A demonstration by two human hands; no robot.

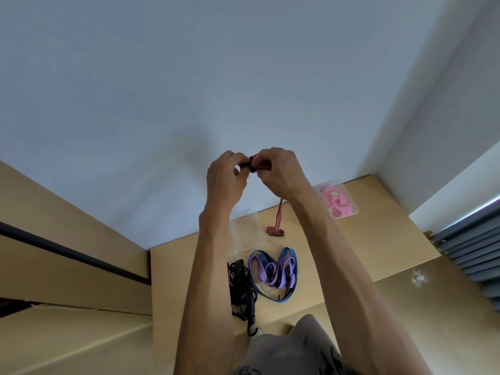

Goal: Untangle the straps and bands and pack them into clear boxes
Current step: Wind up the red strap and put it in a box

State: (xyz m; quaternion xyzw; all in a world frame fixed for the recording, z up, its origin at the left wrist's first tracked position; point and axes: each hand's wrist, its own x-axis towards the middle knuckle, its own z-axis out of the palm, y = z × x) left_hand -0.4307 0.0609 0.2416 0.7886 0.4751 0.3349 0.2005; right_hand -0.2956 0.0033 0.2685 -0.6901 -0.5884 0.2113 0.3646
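Pale wall behind a wooden table point(378, 239). Head view: left hand point(226, 180) and right hand point(281, 174), raised, both pinch a red strap point(278, 216) whose tail trails onto the table. One box point(338, 198) already holds a pink band. A purple-blue strap point(273, 272) and black cords point(240, 288) lie tangled beside an empty box point(246, 231), apparently unpacked.
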